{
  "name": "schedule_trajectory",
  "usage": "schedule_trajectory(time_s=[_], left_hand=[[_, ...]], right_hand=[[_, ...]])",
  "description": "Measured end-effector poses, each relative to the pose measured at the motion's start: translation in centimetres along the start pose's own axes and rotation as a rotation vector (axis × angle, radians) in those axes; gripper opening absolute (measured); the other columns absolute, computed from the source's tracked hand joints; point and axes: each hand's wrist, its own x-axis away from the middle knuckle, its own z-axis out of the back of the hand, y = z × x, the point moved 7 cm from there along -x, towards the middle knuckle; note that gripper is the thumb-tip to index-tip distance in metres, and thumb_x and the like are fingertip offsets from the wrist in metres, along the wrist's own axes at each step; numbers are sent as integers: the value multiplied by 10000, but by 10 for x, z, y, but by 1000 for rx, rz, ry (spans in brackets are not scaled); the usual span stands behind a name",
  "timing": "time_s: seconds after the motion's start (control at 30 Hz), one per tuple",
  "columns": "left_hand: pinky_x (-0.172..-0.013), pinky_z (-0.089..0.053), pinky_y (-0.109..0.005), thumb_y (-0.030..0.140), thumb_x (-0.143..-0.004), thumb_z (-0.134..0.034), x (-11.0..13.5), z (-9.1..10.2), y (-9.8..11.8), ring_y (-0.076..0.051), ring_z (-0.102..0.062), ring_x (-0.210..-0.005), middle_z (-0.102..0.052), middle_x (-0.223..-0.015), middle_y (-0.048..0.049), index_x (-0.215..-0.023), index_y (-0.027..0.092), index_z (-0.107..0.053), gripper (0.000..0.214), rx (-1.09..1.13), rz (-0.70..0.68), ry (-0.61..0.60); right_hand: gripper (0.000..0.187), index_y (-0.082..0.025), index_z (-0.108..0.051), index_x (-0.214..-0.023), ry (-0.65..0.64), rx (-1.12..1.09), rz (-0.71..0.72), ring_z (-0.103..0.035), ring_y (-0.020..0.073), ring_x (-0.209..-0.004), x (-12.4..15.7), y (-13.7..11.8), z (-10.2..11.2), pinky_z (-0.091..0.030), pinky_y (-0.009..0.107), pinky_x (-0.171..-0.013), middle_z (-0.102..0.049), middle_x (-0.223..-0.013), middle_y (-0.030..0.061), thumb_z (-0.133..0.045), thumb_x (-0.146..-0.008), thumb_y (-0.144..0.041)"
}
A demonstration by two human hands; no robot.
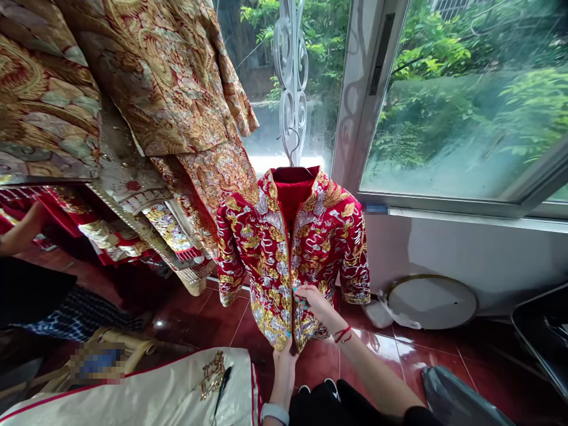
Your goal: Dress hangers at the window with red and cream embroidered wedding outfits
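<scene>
A red jacket (261, 254), embroidered in gold and silver, hangs from a hanger (291, 144) in front of the window. Its front edges meet down the middle, with the collar open at the top. At the bottom of the front opening, my left hand (284, 357) grips the hem, thumb on the outside and the other fingers hidden behind the cloth. Higher up, my right hand (316, 303) is closed in a pinch at the front edge. Whether it also holds a small fastener there, I cannot make out.
Gold embroidered garments (164, 77) hang at the left. A cream garment bag (168, 390) with red piping carries gold ornaments (212, 373). By the wall lie a round white panel (432, 302) and a plastic bag (388, 313). Another person's arm (22, 229) shows far left.
</scene>
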Motion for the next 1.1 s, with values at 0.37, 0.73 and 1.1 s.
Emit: schedule_trajectory(time_s=[0.37,0.73,1.1], left_hand=[[-819,-570,-411,192,-658,-811,-32,-1,0,-204,-701,-781,-714,-826,-46,-832,203,-625,255,-70,10,72],[-756,-548,-395,168,-735,-681,-68,-14,-13,-148,-645,-630,-656,-727,-12,-795,196,-560,137,-109,73,207],[-653,-525,-370,221,-684,-735,-97,-19,-6,-165,-613,-566,-575,-624,21,-726,223,-491,247,-151,133,318]], right_hand=[[303,-185,-527,-534,78,15,205,-342,83,-513,12,-72,-26,-235,254,-503,-465,-546,-39,-716,-594,-414],[294,-200,-516,-566,197,-164,439,-287,87,-494,13,-163,-50,-222,256,-456,-443,-556,-33,-680,-653,-427],[292,-202,-499,-544,225,-220,577,-266,72,-463,5,-228,-65,-204,252,-434,-410,-499,-53,-666,-647,-418]])
